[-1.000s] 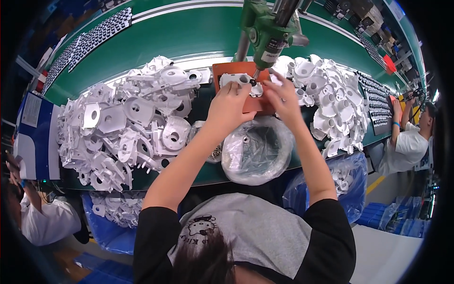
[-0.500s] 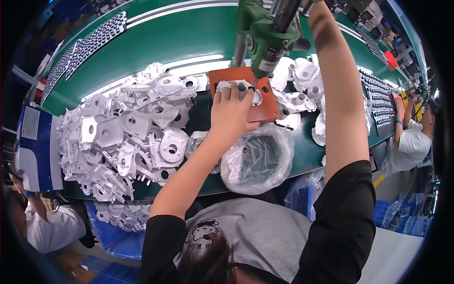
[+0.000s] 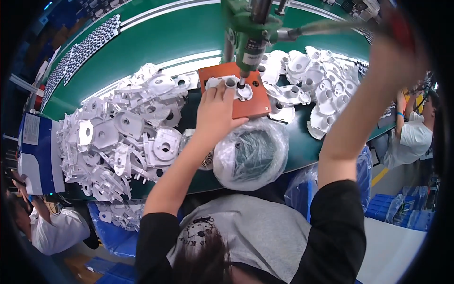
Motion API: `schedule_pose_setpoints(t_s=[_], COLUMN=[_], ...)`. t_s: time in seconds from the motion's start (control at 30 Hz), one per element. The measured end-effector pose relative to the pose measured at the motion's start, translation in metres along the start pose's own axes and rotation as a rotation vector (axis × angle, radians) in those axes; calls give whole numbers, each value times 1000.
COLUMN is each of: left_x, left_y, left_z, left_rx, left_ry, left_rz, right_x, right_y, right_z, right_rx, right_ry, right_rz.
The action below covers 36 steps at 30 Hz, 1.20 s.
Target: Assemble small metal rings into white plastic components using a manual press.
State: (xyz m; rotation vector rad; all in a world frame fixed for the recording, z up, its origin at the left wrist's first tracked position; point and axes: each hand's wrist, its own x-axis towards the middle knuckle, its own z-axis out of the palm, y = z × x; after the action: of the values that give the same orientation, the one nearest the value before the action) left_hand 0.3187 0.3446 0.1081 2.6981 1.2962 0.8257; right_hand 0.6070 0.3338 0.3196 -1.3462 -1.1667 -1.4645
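Observation:
My left hand holds a white plastic part down on an orange fixture block, its fingers over the part's left side and thumb along the block's near edge. Above it stands a green press; its ram tip comes down at a small black piece on the part. Whether tip and piece touch is hard to tell. Far off to the right, my raised right hand is at the end of the press lever, blurred, seemingly closed round it. Something red shows beside that hand.
White plastic parts lie heaped to the left, with more white parts at right. A plastic-lined tub stands at the near table edge. Blue bins sit below. Co-workers are at far left and right.
My right hand has swung from the top edge out and down to the right with the lever. The ram tip has come lower at the black piece. My left hand stays on the part.

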Motion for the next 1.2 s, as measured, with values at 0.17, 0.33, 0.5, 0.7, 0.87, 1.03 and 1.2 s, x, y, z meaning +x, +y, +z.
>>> schedule_pose_setpoints(t_s=[0.17, 0.33, 0.5, 0.7, 0.87, 1.03, 1.2], left_x=[1, -1, 12, 31, 51, 54, 66], left_y=[-11, -8, -31, -42, -46, -96, -134], left_z=[8, 3, -3, 1, -28, -45, -64], left_rx=[14, -51, -215, -81, -203, -506, -455], left_ry=[-36, -62, -73, -74, -225, 38, 85], left_rz=[-9, -31, -214, 11, 119, -118, -456], right_x=[-153, -156, -94, -42, -86, -153, -234], right_y=[-54, -52, -33, -121, -98, -73, -57], right_z=[-129, -135, -83, 73, 55, -41, -39], right_rx=[1624, 1525, 2136, 1853, 1805, 997, 680], right_ry=[-250, -369, -346, -173, -346, -717, -1039], right_rz=[519, 419, 577, 1007, 1032, 819, 249])
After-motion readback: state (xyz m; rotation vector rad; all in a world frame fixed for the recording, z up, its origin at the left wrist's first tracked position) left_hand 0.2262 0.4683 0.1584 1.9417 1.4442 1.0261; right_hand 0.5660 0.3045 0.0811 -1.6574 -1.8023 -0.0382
